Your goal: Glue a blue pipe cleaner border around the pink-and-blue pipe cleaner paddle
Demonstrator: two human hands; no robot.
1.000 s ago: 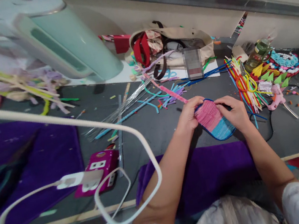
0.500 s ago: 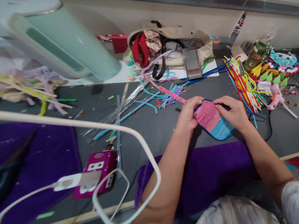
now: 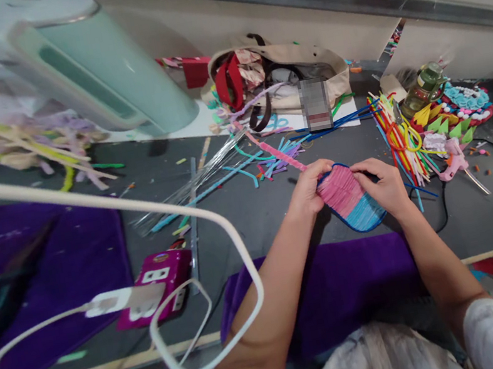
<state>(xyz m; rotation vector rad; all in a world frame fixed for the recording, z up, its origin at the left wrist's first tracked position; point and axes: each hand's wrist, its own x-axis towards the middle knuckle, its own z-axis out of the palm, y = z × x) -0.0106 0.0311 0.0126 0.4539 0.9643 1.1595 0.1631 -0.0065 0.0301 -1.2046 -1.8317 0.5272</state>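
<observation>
Between my two hands is a flat, rounded piece (image 3: 344,196) covered in pink and light-blue strands that look like pipe cleaners, with a dark-blue edge. My left hand (image 3: 311,189) grips its left rim, thumb along the top. My right hand (image 3: 383,184) pinches the upper right rim, and its fingers hide part of that edge. A fuzzy pink strip (image 3: 282,156) runs from the clutter at the back towards my left hand; whether it is joined to the piece I cannot tell. Under my forearms lies a purple cloth (image 3: 357,273) at the table's front edge.
To the right lie bundled pipe cleaners (image 3: 397,132), a pink glue gun (image 3: 454,159) and a glass bottle (image 3: 422,86). A canvas bag (image 3: 332,61) stands behind. On the left are a purple power strip (image 3: 164,275), a looping white cable (image 3: 237,237), a green pitcher (image 3: 131,71) and dark pliers (image 3: 7,290).
The view has shifted very slightly. Both hands keep the same hold on the pink and blue piece, with no other clear movement.
</observation>
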